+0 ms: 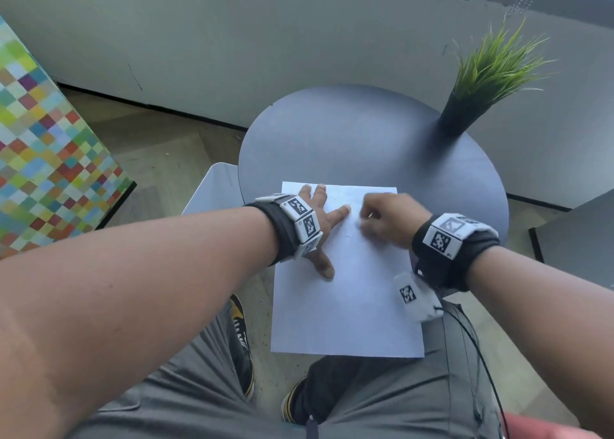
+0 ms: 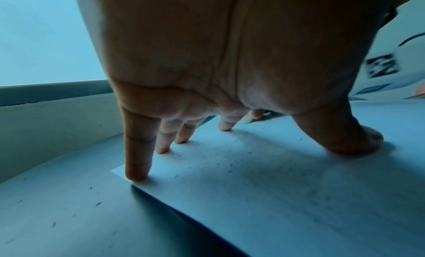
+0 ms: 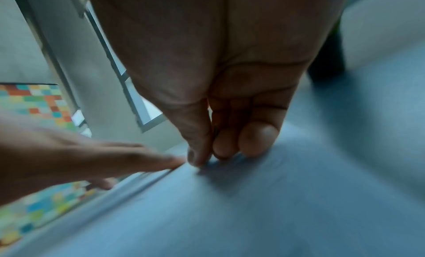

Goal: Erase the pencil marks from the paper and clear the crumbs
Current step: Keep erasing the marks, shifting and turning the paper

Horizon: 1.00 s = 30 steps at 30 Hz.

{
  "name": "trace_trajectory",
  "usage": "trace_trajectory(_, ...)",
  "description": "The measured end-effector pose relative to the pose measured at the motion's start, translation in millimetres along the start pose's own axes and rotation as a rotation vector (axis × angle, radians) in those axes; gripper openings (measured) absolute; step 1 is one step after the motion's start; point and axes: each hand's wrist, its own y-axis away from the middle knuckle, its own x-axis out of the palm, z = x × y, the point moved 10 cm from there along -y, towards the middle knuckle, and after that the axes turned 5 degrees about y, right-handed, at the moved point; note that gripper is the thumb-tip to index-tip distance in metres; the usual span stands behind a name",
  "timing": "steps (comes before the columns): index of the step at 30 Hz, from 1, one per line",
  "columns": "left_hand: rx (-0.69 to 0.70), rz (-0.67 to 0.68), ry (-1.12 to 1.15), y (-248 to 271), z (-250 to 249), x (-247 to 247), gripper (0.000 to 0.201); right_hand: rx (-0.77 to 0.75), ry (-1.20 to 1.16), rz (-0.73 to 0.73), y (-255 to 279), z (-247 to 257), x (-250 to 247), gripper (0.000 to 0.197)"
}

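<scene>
Round grey tabletop [image 1: 349,132], with a white sheet of paper [image 1: 345,305] lying across its near edge and overhanging toward the lap. Plain and mostly blank from the head view, with only faint grey traces near the far end between the two hands; pencil marks too pale to read. Potted green grass plant [image 1: 478,83] standing at the far right of the tabletop, well apart from the paper.

Left hand [image 1: 319,226] spread flat on the far left part of the paper, fingers straight and splayed, fingertips [image 2: 136,175] and thumb pressing the sheet down; grip apart, holding nothing. Little finger set right at the paper's corner in the left wrist view.

Right hand [image 1: 388,219] bunched over the far middle of the paper, just beside the left index finger. In the right wrist view, thumb and curled fingers [image 3: 257,139] drawn together at the sheet, tips touching the paper; whatever sits between them hidden, so cannot tell whether the grip is clamped on an eraser or closed on nothing. Blurred in both views.

Only in the left wrist view: dark eraser crumbs [image 2: 230,162] scattered as fine short specks over the paper under the palm, and more spread over the tabletop beside the sheet's edge. Invisible from the head view, and lost in blur in the right wrist view. Near end of the paper cut off in both wrist views.
</scene>
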Motion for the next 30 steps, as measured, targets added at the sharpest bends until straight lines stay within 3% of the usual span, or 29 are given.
trace_trajectory(2,-0.005,-0.001,-0.014,-1,0,0,0.135,0.102,0.001,-0.09,-4,-21,-10,0.011)
trace_trajectory(7,0.015,-0.02,-0.009,1,0,-1,0.131,-0.122,0.085,-0.009,7,24,10,0.007)
trace_trajectory(11,0.003,0.001,-0.027,1,-1,-2,0.134,0.011,0.031,-0.07,-4,-11,-20,0.012)
trace_trajectory(16,0.027,-0.019,-0.046,-1,-3,-8,0.134,-0.004,-0.11,0.003,2,0,8,0.013)
trace_trajectory(19,0.023,-0.015,-0.038,0,-3,-9,0.135,0.076,-0.115,-0.062,0,-13,6,0.015)
trace_trajectory(23,0.024,-0.016,-0.014,0,-4,-9,0.134,-0.165,-0.055,0.128,12,24,30,0.008)
trace_trajectory(24,0.025,-0.017,-0.015,-1,-4,-9,0.134,-0.156,-0.045,0.137,11,23,27,0.008)
trace_trajectory(27,0.014,-0.009,-0.043,-3,-3,-9,0.137,0.043,-0.064,-0.065,-5,-9,-2,0.008)
trace_trajectory(28,0.011,-0.007,-0.047,-2,-3,-8,0.137,0.055,-0.055,-0.106,-5,-11,-4,0.007)
trace_trajectory(30,0.023,-0.01,-0.031,-1,-3,-9,0.135,-0.059,-0.045,-0.02,1,7,12,0.002)
